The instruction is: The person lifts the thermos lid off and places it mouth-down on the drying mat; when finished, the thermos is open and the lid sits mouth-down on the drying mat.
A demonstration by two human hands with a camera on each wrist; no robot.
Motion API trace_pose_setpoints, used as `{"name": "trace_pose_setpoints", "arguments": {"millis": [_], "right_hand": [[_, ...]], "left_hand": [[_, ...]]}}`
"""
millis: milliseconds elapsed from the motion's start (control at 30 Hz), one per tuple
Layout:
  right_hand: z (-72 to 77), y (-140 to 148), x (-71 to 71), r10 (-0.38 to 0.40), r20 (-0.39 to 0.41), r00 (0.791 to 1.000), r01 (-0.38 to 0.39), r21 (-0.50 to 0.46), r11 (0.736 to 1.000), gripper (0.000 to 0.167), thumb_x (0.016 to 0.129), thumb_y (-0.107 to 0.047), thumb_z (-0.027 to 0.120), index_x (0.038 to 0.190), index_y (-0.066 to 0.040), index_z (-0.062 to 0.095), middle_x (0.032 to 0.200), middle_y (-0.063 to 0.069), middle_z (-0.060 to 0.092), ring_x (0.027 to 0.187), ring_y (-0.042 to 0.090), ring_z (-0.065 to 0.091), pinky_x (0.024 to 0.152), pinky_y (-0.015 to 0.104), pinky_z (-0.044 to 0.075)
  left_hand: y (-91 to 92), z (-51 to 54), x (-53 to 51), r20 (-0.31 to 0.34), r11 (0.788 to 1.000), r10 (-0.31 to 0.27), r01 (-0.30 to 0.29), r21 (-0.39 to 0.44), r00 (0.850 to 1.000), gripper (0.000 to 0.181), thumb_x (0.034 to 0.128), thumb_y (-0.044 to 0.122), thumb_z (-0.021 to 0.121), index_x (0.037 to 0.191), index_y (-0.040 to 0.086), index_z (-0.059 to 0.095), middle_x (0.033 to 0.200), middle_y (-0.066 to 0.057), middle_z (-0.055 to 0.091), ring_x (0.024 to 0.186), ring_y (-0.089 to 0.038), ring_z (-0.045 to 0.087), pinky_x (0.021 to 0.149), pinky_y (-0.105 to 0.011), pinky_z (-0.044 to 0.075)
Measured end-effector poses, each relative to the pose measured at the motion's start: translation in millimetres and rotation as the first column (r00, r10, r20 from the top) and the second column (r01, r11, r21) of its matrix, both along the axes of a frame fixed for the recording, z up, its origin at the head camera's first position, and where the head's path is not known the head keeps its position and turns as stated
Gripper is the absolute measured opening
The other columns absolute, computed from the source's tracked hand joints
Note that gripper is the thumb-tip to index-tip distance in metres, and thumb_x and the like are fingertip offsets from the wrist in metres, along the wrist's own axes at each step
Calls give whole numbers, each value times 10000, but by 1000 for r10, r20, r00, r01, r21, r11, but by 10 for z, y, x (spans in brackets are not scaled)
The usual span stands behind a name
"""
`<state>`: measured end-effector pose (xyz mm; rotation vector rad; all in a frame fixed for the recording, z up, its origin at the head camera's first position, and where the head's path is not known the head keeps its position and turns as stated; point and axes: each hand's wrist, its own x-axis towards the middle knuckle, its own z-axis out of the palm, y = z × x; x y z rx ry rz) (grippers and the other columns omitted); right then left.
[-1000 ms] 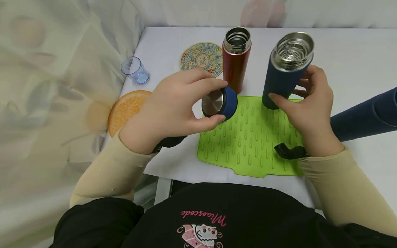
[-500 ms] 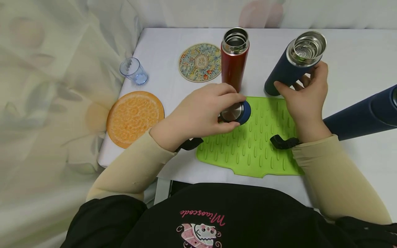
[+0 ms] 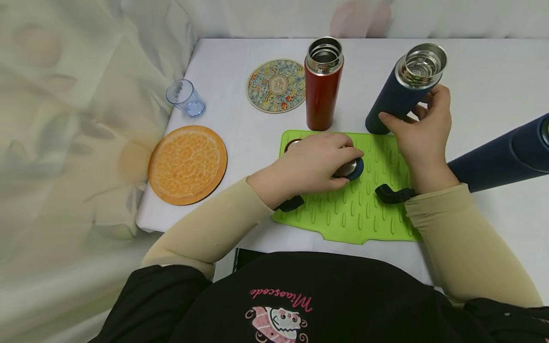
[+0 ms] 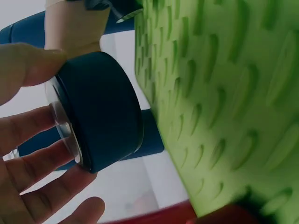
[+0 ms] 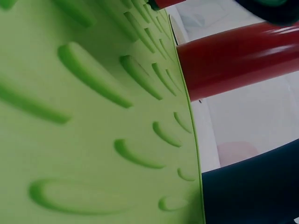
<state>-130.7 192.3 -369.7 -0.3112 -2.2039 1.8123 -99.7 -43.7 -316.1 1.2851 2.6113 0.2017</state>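
Note:
In the head view my left hand [image 3: 310, 162] pinches a blue bottle lid [image 3: 354, 170] with a steel top, low over the green ribbed mat [image 3: 343, 214]. The left wrist view shows the same lid [image 4: 103, 112] tipped on its side, thumb and fingertips at its steel end, apart from the mat. My right hand [image 3: 424, 138] grips the lower part of a blue thermos bottle [image 3: 392, 97]. Its steel mouth is uncovered, and a perforated strainer shows inside. A red thermos bottle [image 3: 321, 97], also uncovered, stands upright behind the mat. A reddish-rimmed lid [image 3: 292, 143] lies mostly hidden behind my left hand.
A long dark blue bottle-like object [image 3: 502, 155] slants in at the right edge. On the left are a small clear blue cup [image 3: 185, 98] and an orange-slice coaster [image 3: 187, 165]. A patterned round coaster [image 3: 276, 88] lies beside the red bottle.
My left hand has carried the blue lid rightward and lower, over the mat. My right hand shifted the blue bottle slightly back, then stayed nearly still.

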Motion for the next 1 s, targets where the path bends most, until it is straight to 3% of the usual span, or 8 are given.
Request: {"name": "trace_pose_setpoints", "arguments": {"millis": [167, 367, 600, 1000], "right_hand": [[7, -4, -12, -3, 11, 1000, 2, 54, 999, 791, 852, -32, 924, 1506, -237, 529, 1340, -78, 571, 1305, 198, 695, 1050, 295, 583], [36, -10, -15, -8, 102, 995, 0, 82, 997, 769, 932, -116, 882, 1571, -274, 483, 1437, -61, 557, 1402, 214, 629, 1063, 308, 544], [70, -30, -23, 26, 177, 984, -41, 81, 996, 760, 1025, -171, 785, 1660, -276, 382, 1609, 3, 489, 1509, 198, 536, 1193, 357, 488], [85, -10, -14, 54, 232, 971, -69, 60, 996, 805, 1044, -217, 752, 1706, -314, 305, 1713, 40, 417, 1557, 212, 486, 1253, 398, 450]], "left_hand": [[134, -103, -16, -15, 995, 1, -2, -96, 1000, 562, 1062, 438, 708, 1569, 214, 617, 1459, -16, 647, 1294, -206, 629, 1141, -328, 500], [291, -198, -20, -1, 982, 11, -11, -188, 1000, 544, 1075, 453, 680, 1573, 249, 602, 1467, -8, 636, 1255, -218, 635, 1043, -357, 561], [351, -285, -13, -7, 978, 25, -26, -207, 1000, 543, 1080, 459, 674, 1576, 252, 599, 1456, -7, 628, 1257, -220, 624, 1015, -401, 579], [385, -353, -3, -37, 973, 15, -23, -228, 999, 611, 1100, 468, 637, 1660, 255, 518, 1534, -9, 615, 1370, -236, 606, 1092, -433, 547]]}}
